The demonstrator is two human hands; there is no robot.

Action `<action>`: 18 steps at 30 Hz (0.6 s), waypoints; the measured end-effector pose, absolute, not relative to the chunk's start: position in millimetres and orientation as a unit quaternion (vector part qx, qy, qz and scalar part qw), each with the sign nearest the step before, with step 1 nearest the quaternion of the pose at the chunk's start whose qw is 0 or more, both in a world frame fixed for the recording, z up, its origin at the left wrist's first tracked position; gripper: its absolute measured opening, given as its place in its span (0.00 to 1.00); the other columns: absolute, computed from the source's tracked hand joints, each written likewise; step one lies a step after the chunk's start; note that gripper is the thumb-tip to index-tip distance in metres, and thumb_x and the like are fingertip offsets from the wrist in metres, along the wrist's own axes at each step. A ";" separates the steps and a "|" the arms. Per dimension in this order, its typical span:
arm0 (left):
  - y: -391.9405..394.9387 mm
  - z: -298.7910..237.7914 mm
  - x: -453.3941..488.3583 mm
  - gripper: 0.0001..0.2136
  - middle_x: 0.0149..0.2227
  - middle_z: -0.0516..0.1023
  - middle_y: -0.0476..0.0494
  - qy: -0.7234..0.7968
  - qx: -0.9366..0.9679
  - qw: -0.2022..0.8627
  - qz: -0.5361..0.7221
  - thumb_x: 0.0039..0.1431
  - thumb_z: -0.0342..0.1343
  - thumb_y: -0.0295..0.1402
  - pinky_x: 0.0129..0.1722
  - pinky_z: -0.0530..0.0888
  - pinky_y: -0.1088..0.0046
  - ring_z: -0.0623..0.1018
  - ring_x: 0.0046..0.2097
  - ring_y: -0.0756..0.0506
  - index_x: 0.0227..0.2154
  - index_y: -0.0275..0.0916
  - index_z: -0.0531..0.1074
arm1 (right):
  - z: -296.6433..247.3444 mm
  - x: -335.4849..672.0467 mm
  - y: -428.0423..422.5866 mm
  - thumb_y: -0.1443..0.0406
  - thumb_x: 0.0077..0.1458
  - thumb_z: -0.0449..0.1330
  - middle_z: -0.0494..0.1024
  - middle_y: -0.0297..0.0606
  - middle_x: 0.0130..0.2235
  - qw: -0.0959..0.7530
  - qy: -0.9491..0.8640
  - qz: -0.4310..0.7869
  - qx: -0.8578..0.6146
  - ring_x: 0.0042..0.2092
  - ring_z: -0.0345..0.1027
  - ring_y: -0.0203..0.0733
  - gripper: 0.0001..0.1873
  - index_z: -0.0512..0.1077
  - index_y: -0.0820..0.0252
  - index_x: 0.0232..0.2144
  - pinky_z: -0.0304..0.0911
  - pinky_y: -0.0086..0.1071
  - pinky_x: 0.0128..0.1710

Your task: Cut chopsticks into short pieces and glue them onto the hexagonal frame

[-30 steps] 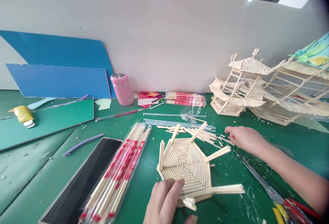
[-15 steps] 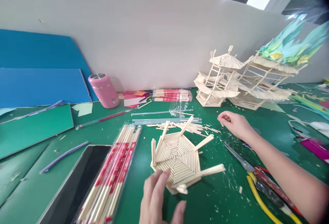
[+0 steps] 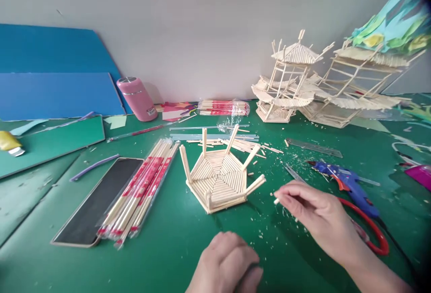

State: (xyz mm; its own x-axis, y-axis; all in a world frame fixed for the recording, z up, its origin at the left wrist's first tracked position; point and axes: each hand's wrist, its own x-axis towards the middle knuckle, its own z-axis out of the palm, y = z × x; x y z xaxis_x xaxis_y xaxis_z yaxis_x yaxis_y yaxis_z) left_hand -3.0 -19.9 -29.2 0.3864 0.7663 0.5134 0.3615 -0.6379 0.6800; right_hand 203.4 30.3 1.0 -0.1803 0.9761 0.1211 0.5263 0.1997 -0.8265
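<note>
A shallow wooden-stick frame (image 3: pixel 217 177) stands in the middle of the table, its base a many-sided panel of sticks with several posts rising around the rim. In front of it my left hand (image 3: pixel 226 261) is curled into a loose fist, apart from the frame, with no held thing showing. To the frame's right, my right hand (image 3: pixel 314 219) pinches a short piece of stick (image 3: pixel 276 201) between thumb and fingertips. Beneath and beside this hand lies a red-handled cutting tool (image 3: pixel 380 239), partly hidden by it. A blue glue gun (image 3: pixel 352 185) rests just beyond.
Loose short sticks (image 3: pixel 242 144) and glue sticks (image 3: pixel 215 137) lie behind the frame. On the left are packaged chopsticks (image 3: pixel 143 190), a dark phone-like slab (image 3: pixel 101 198) and a pink flask (image 3: pixel 138 100). Stick pagodas (image 3: pixel 286 91) stand at the back right. Clear strip (image 3: pixel 314 147).
My right hand has come nearer and lower, still pinching a small piece. My left hand has left the frame's edge and curled up. The view has shifted, and the glue gun now shows clearly.
</note>
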 end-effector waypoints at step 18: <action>-6.7 -16.6 18.6 0.11 0.22 0.68 0.49 0.514 0.541 0.524 0.411 0.56 0.51 0.37 0.23 0.65 0.79 0.65 0.24 0.51 0.26 0.35 0.70 | -17.6 166.1 9.1 0.62 0.57 0.54 0.69 0.32 0.27 0.399 -0.662 0.427 -0.469 0.29 0.63 0.36 0.09 0.70 0.55 0.27 0.59 0.27 0.28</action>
